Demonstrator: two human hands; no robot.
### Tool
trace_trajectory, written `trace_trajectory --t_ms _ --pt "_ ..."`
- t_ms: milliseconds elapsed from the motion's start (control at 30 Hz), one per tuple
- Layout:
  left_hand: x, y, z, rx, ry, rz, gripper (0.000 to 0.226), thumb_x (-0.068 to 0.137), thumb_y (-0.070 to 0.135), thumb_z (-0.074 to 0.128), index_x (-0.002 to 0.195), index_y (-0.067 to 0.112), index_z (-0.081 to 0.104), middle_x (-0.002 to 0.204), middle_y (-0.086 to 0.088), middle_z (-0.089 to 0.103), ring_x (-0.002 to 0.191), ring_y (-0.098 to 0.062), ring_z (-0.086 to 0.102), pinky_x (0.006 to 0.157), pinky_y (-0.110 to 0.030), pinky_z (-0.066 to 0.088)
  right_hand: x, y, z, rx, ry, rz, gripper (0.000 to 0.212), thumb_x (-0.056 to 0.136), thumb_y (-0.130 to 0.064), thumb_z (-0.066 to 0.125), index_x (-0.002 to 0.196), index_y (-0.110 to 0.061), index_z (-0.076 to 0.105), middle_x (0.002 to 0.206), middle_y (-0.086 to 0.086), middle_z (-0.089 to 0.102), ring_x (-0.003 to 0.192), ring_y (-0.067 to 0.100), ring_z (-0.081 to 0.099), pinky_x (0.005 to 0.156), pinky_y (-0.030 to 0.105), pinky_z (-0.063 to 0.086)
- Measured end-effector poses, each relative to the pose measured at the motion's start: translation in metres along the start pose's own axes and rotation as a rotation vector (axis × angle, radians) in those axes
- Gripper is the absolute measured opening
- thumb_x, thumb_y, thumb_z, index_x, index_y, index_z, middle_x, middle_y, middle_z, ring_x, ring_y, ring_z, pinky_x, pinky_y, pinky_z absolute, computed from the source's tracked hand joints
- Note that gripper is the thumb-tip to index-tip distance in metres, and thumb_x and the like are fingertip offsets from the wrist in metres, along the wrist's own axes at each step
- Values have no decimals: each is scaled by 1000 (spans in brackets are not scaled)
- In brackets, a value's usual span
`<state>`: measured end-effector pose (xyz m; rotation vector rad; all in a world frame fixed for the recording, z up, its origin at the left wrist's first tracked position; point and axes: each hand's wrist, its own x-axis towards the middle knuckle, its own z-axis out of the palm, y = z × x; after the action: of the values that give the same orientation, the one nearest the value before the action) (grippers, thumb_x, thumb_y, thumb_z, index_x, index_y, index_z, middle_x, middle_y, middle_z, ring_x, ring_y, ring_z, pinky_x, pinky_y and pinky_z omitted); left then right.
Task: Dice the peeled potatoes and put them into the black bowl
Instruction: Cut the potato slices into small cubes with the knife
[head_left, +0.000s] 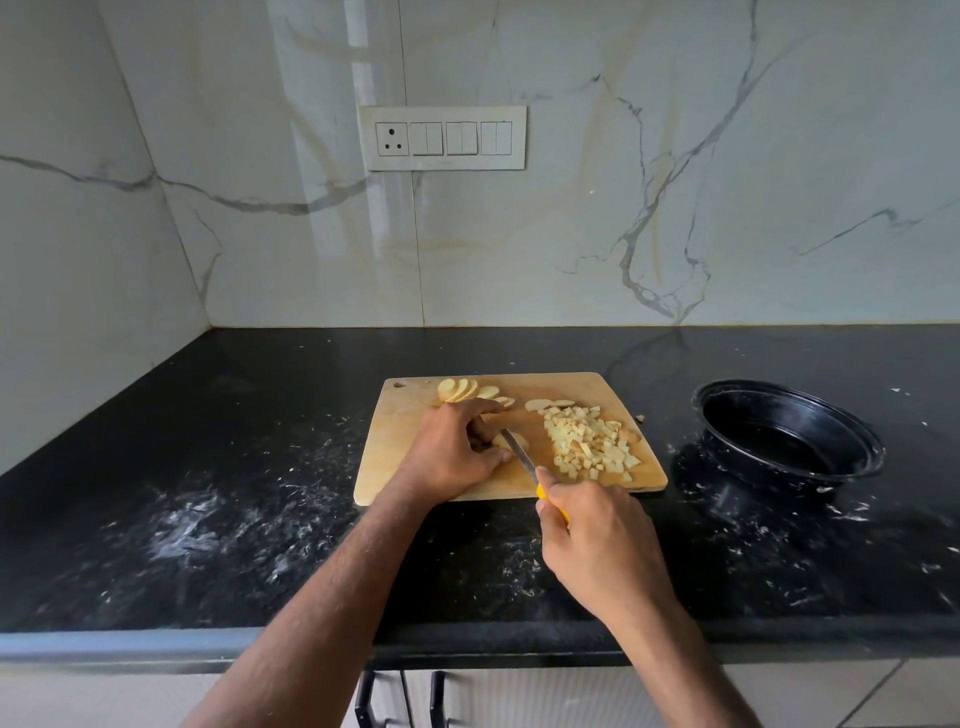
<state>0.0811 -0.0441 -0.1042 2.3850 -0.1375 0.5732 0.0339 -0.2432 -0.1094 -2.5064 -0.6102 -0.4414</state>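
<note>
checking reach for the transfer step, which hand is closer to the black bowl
Right. The right hand grips the knife at the board's near edge, left of the black bowl; the left hand holds potato slices farther left.

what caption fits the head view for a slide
Left hand steadies potato slices as yellow-handled knife dices them on wooden cutting board.

Glossy black speckled stone countertop (260, 467), dusted with white smears and flecks. Directly on it: rectangular pale wooden cutting board (395, 467) near the middle, and round black plastic bowl (789, 431) tilted, well apart to the board's right.
</note>
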Motion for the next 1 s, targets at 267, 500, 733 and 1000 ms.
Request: trace_trajectory --t_ms 267,500,733,1000 --pt "1 -3 1 -7 -8 12 55 76 20 86 128 24 66 81 10 66 70 2 58 64 -8 45 18 -3 5 -44 -44 -22 30 100 -32 51 119 -22 72 75 -7 69 45 10 45 39 18 25" --pt "3 -9 6 37 -23 109 26 79 14 77 103 22 80 90 3 67 75 -6 57 68 -11 42 25 -9 15 -170 -26 -39 33 102 -34 43 108 -19 72 82 -6 73 55 13 55 46 24 43" --pt "3 -8 6 22 -30 102 21 81 20 79 102 26 80 98 2 69 85 -11 63 75 -21 51 14 -7 4 -130 -64 -38 30 102 -33 47 118 -23 71 85 -8 72 58 10 57 53 24 49" --pt "1 -5 5 16 -36 34 24 82 21 81 106 23 79 99 8 68 87 -4 61 76 -13 50 -21 16 -22 0 -60 -8 36 95 -36 57 130 -35 64 97 -8 76 76 16 67 65 35 57"
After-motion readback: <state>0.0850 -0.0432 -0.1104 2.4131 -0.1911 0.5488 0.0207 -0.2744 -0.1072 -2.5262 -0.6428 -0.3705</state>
